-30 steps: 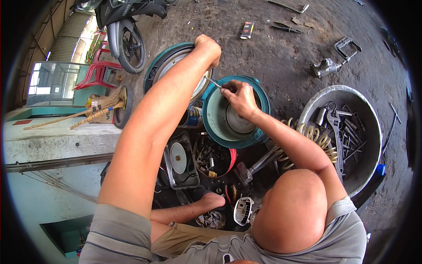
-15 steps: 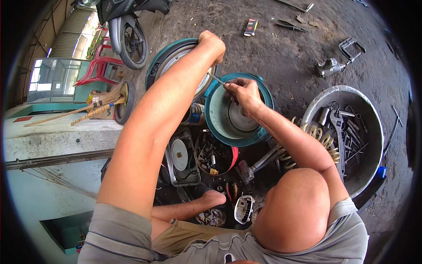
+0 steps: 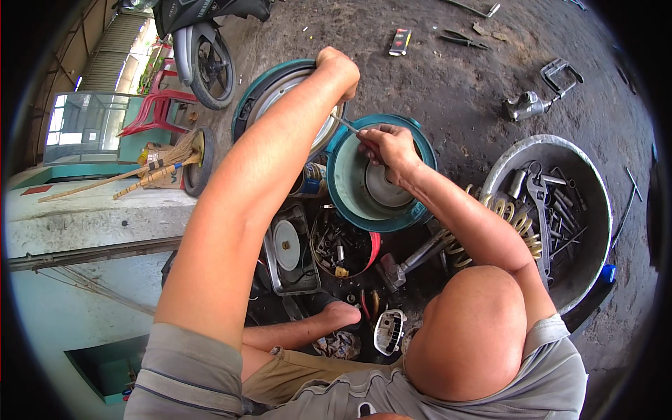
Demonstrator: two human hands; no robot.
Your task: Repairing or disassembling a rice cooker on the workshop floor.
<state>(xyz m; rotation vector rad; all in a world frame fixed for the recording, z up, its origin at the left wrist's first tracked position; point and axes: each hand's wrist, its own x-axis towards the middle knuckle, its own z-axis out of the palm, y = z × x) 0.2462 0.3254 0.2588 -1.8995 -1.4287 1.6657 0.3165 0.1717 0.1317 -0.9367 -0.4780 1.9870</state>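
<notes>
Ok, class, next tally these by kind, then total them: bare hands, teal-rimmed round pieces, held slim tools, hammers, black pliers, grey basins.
Hands: 2
Teal-rimmed pieces: 2
Held slim tool: 1
Hammer: 1
Black pliers: 1
Grey basin: 1
Total: 8

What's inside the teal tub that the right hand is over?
Inside the teal tub, a round grey part can be seen at the bottom. The right hand and its wrist hide some of that part's upper edge; anything beneath it is covered.
</notes>
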